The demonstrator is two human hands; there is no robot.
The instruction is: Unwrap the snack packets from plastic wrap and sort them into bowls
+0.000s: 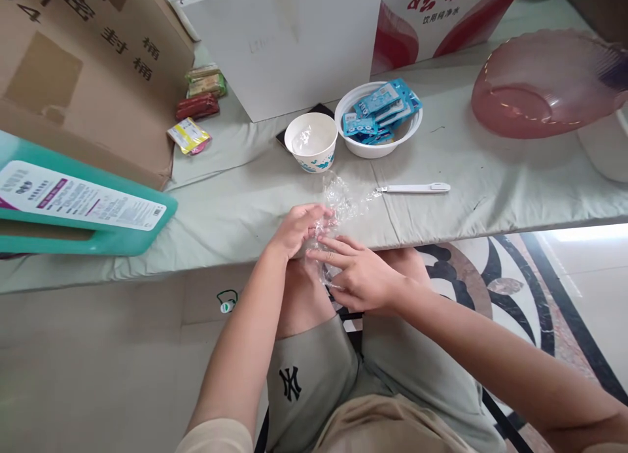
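Observation:
A crumpled sheet of clear plastic film [343,201] lies at the table's front edge and hangs down over my knees. My left hand [299,229] has its fingers curled on the film. Lower and to the right, my right hand [363,276] grips the film's hanging part, index and middle fingers reaching forward along it. The thumb of that hand is partly hidden. Just beyond the film stands a paper cup [314,155] with a blue pattern and something clear and shiny inside. A white utility knife [417,188] lies to the right, its tip near the film.
A white bowl [373,151] holds several blue packets [380,106]. A pink bowl [530,106] stands farther right. On the left are a green jug [152,211], a cardboard box [98,100] and small snack packets [196,106]. Large boxes line the back.

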